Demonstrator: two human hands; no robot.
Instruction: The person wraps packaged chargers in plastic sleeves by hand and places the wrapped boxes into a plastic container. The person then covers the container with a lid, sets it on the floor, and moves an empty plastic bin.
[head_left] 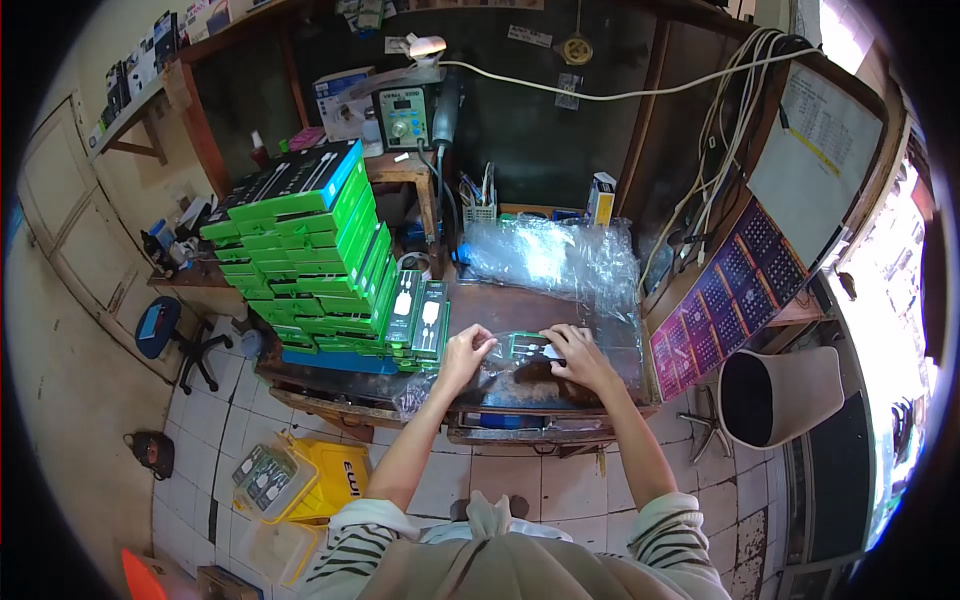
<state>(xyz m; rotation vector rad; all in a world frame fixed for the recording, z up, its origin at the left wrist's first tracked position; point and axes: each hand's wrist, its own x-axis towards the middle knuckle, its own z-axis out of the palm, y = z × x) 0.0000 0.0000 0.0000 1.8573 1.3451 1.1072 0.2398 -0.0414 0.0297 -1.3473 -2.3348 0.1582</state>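
Observation:
A small green-and-black charger box (pixel 528 347), printed with white plugs and cables, lies at the front of the wooden workbench. My right hand (pixel 578 355) is closed over its right end. My left hand (pixel 466 358) is just left of the box, fingers pinched on the edge of a clear plastic bag (pixel 498 348). How far the bag wraps round the box I cannot tell. Beside my left hand stand similar boxes (pixel 430 318) in short piles. More clear plastic (pixel 415 393) lies under my left wrist at the bench edge.
A tall stack of green boxes (pixel 300 250) rises on the left. Clear plastic bags (pixel 550 260) are heaped at the back of the bench (pixel 500 300). A soldering station (pixel 403 115) sits on a small shelf. A yellow container (pixel 335 475) stands on the floor; a chair (pixel 780 398) is at right.

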